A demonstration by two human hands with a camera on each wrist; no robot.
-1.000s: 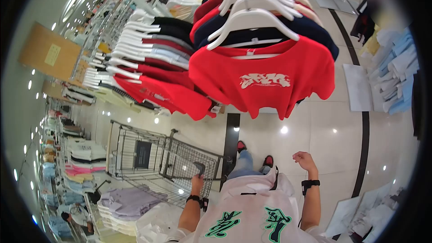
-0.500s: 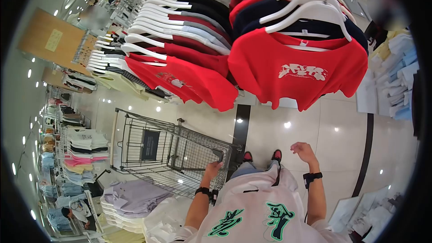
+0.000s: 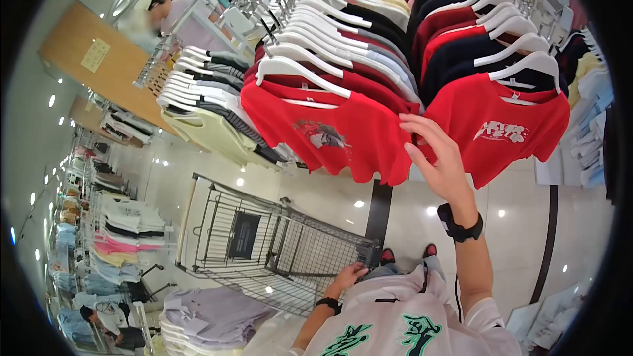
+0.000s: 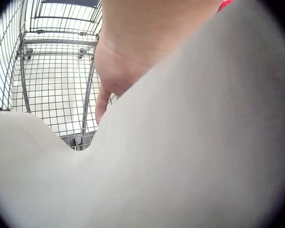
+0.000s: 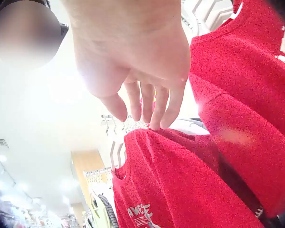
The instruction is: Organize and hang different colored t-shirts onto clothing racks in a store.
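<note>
Touching red shirt (image 3: 349, 155), right hand (image 3: 440, 163).

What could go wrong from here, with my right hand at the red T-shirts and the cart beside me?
The right hand only touches the sleeve of the red T-shirt with straight fingers; a tug there might slide it off its white hanger.
The shirts hang tightly packed, so pulling one could drag neighbours along.
The left hand is by the handle of the shopping cart, grip unclear; the cart could roll on the glossy floor.
</note>
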